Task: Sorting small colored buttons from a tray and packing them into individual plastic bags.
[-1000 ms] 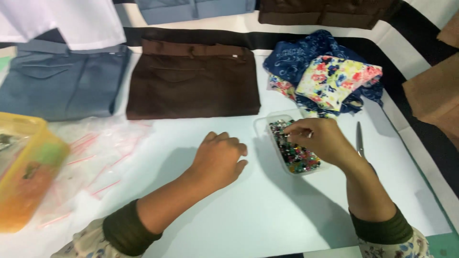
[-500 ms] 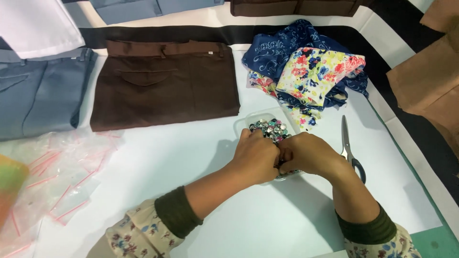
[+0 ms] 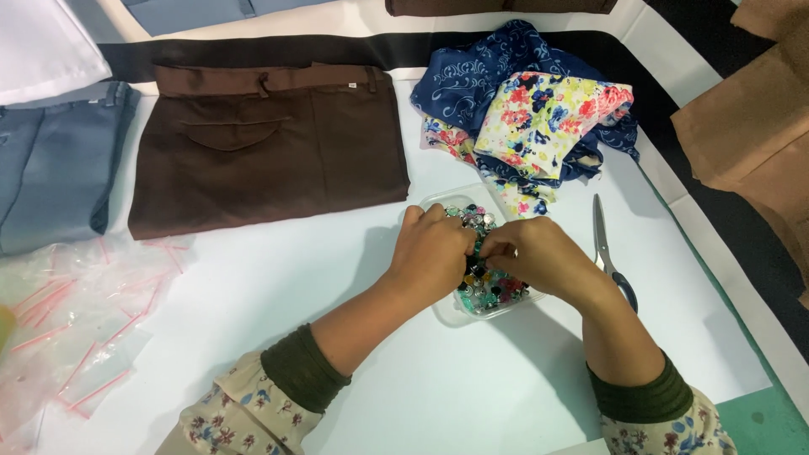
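A clear plastic box full of small coloured buttons or beads sits on the white table, just below a heap of floral cloth. My left hand and my right hand meet over the box, fingertips together among the pieces. What the fingers pinch is hidden between the two hands.
Folded brown trousers lie at the back, grey-blue ones to the left. Floral and navy fabrics are piled at the back right. Scissors lie right of the box. Small clear zip bags are spread on the left. Brown cloth lies at the far right.
My left hand moved right from the bare table to join my right hand over the box. The view shifted, and the yellow container at the left left the frame.
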